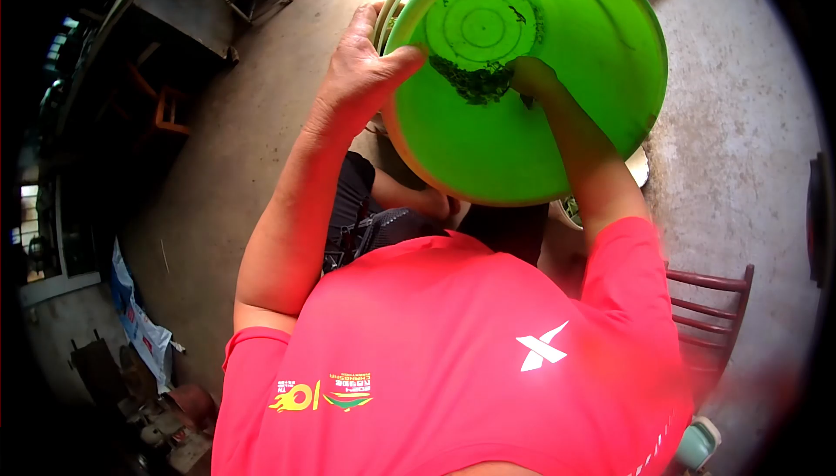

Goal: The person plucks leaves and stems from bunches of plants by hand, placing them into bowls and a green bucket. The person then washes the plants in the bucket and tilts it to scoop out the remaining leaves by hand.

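Note:
A large green plastic bucket (pixel 601 58) is tipped so that its mouth faces me. My left hand (pixel 361 67) grips its rim on the left, thumb over the edge and fingers round the outside. Deep inside the bucket, my right hand (pixel 533 80) is closed at the edge of a clump of dark, wet-looking leafy scraps (pixel 470 82). Its fingertips are partly hidden in shadow against the clump. A few dark bits also cling to the bucket's ringed bottom.
A reddish-brown chair (pixel 710 315) stands at my right. Partly hidden below the bucket is a container with green leaves (pixel 571 209). A dark cabinet (pixel 187 14) is at the far left, and a blue-and-white sack (pixel 139 319) leans at the lower left.

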The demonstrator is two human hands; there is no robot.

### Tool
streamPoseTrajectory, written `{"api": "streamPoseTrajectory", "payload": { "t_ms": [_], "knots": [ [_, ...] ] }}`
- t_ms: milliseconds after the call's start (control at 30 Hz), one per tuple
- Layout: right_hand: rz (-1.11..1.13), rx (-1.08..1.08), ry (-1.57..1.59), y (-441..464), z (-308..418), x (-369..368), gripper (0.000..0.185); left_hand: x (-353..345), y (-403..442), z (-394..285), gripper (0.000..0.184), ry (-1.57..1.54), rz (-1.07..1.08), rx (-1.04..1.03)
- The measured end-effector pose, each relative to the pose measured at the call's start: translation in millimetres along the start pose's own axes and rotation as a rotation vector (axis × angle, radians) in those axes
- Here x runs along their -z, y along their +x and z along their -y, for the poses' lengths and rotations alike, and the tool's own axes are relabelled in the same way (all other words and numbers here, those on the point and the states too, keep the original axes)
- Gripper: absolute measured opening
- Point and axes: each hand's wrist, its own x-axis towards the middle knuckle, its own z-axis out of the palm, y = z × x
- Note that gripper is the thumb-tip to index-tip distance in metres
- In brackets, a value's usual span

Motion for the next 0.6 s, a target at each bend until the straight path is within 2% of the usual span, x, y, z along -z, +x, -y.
{"api": "streamPoseTrajectory", "payload": {
  "t_ms": [67, 167, 300, 367, 400, 467, 600],
  "knots": [
    [-0.064, -0.072, -0.195, -6.0, 9.9, -12.4, 0.023, 1.7, -0.3, 0.7, 0.052, 0.023, 0.004, -0.042],
    [-0.149, -0.055, -0.32, -4.1, 10.7, -23.1, 0.024, 2.3, 0.0, 0.3, 0.053, -0.003, 0.013, -0.007],
    [-0.153, 0.011, -0.303, -11.1, 10.4, -9.8, 0.018, 4.7, 1.5, 3.7, 0.053, 0.055, -0.004, -0.012],
    [0.169, -0.089, 0.095, -11.1, 10.5, 10.6, 0.016, 4.3, 1.1, 4.1, 0.053, 0.048, -0.005, -0.035],
    [0.169, -0.09, 0.092, -9.4, 6.6, 12.0, 0.016, 4.1, 0.9, 3.9, 0.053, 0.045, -0.006, -0.035],
    [0.24, -0.081, 0.502, -9.1, 0.5, 15.6, 0.017, 3.9, 0.7, 2.2, 0.053, 0.071, -0.013, -0.007],
    [0.236, -0.01, 0.652, -7.5, 2.3, 7.5, 0.018, 4.1, 2.0, 5.9, 0.052, 0.048, 0.0, -0.044]
  ]
}}
